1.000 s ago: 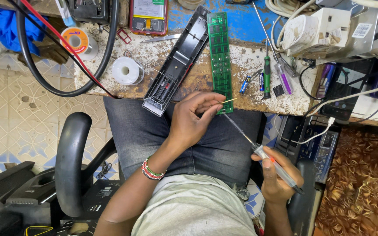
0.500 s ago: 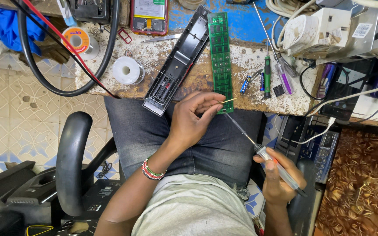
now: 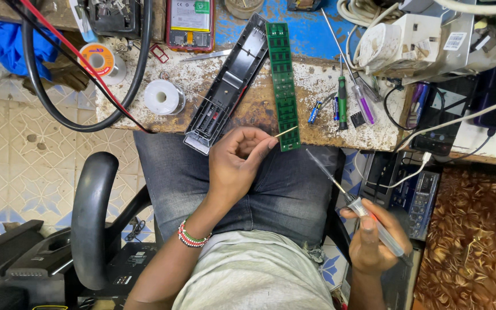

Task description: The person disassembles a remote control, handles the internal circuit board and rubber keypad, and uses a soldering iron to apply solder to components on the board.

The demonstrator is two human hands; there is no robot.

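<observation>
The left hand (image 3: 233,166) pinches a thin wire, probably solder (image 3: 286,132), touching the green circuit board's (image 3: 283,86) near end at its 1 o'clock. The right hand (image 3: 374,241), at 4 o'clock, grips a soldering iron (image 3: 345,198). A black remote casing (image 3: 228,86) lies beside the board on the worktop (image 3: 322,120).

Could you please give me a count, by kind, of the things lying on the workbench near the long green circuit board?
Long green circuit board: 1
Long black plastic remote-control shell: 1
Spools, one white solder reel and one orange-labelled reel: 2
Screwdrivers, green-handled and purple-handled: 2
Small blue cylindrical battery: 1
Total: 7
</observation>
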